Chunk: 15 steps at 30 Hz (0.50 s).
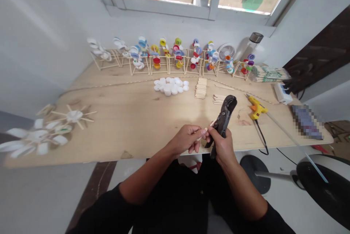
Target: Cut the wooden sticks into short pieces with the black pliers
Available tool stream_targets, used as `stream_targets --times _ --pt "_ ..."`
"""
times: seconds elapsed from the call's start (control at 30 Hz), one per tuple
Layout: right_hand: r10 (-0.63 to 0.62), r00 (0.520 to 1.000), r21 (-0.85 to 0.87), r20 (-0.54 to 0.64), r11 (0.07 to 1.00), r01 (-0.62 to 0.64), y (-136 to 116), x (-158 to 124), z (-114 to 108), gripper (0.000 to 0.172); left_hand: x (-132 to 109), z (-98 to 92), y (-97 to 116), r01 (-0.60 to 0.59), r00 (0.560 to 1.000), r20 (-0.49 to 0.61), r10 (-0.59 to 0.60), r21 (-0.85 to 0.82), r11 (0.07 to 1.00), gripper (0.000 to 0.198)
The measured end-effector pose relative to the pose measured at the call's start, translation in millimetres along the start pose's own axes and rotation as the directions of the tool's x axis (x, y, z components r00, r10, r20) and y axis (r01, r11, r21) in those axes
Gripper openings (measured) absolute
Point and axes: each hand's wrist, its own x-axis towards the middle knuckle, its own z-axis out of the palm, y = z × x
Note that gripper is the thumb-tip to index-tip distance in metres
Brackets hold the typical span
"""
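Observation:
My left hand (189, 138) is closed, pinching a thin wooden stick (201, 136) near the front edge of the table. Wrapped in my right hand (223, 145) is a black hand cutter (225, 114), its head pointing up and away from me. The thumb and finger of that hand also meet the stick, close to the left fingertips. Beyond the hands lie a stack of short wooden sticks (201, 88) and a smaller pile of cut sticks (218, 99). A cluster of white bottle caps (171, 86) sits left of them.
Stick frames with colourful cap wheels (179, 57) line the wall. A yellow glue gun (257, 108) with a cord lies right, near a white power strip (283, 93). White cap wheels (38, 135) rest at the left end. A bag of sticks (269, 73) is back right.

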Motion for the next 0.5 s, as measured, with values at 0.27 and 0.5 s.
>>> stream_targets --times 0.27,0.5 --pt "0.008 1.0 0.013 -0.027 1.0 -0.007 3.1 2.4 -0.3 0.016 4.5 -3.4 -3.4 -0.053 0.998 0.03 0.053 0.017 0.998 0.033" --pt "0.016 0.998 0.01 -0.055 1.0 -0.016 4.8 6.6 -2.1 0.015 5.2 -6.2 0.8 -0.018 0.992 0.127 0.021 -0.024 1.0 0.029"
